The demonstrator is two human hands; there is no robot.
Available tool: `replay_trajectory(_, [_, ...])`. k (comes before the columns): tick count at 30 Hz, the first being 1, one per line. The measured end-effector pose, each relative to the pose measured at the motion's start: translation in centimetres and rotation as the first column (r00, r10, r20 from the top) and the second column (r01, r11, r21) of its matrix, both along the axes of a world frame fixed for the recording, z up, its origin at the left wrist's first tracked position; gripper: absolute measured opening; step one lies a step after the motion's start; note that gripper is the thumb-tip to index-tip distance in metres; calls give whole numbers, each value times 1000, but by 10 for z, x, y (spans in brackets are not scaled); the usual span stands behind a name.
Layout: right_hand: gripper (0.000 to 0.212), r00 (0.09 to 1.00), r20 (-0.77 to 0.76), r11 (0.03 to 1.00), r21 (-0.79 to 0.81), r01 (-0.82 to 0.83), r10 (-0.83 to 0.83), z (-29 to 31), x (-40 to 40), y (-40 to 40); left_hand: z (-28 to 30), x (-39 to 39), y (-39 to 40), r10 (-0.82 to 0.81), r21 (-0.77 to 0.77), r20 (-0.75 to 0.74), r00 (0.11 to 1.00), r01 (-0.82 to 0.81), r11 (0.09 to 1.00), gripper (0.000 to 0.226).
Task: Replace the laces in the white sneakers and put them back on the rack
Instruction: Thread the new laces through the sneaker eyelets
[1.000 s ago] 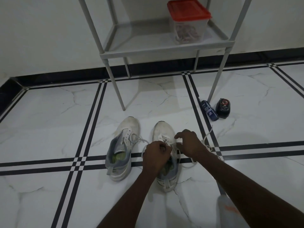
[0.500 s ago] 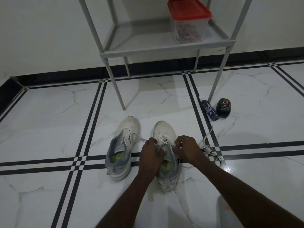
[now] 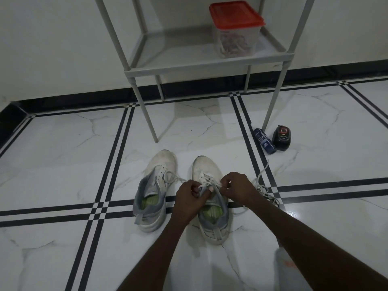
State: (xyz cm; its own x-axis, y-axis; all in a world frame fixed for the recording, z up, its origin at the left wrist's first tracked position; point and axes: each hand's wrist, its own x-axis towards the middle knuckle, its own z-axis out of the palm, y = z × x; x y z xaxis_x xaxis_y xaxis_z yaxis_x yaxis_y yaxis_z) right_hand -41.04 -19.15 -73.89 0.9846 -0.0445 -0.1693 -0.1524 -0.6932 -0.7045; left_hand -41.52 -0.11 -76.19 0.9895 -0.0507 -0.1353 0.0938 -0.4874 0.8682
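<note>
L hand (image 3: 190,198) slid back; both now prob. pinch lace (image 3: 204,181).

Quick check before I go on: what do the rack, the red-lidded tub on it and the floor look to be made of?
Rack: pale grey, matte, thin tubular legs with moulded corner joints; painted metal or plastic, cannot tell which.
Tub: clear plastic, since the contents show through its wall; the red lid is opaque and looks plastic.
Floor: glossy white tile with grey marble-like veins and black stripes; it reflects light, so polished stone or glazed ceramic.
</note>
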Motion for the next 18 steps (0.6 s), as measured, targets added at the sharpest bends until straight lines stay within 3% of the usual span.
replay_trajectory(4, [18,1000,0,1000,-4,-10,10,1,-2,2,5,3,2,63,-205,-239,969,-113,972,44])
replay_trajectory(9, [30,1000,10,998,-58,0,1,-2,-2,6,1,11,-4,72,-131,-217,973,-103,986,16])
replay_trajectory(12, [37,998,26,994,-101,-46,49,0,-3,9,-3,12,-5,73,-97,-221,973,-96,991,19])
replay_trajectory(18, [34,999,-14,995,-85,-48,47,0,-5,12,-8,11,0,98,-180,-282,954,-154,972,20])
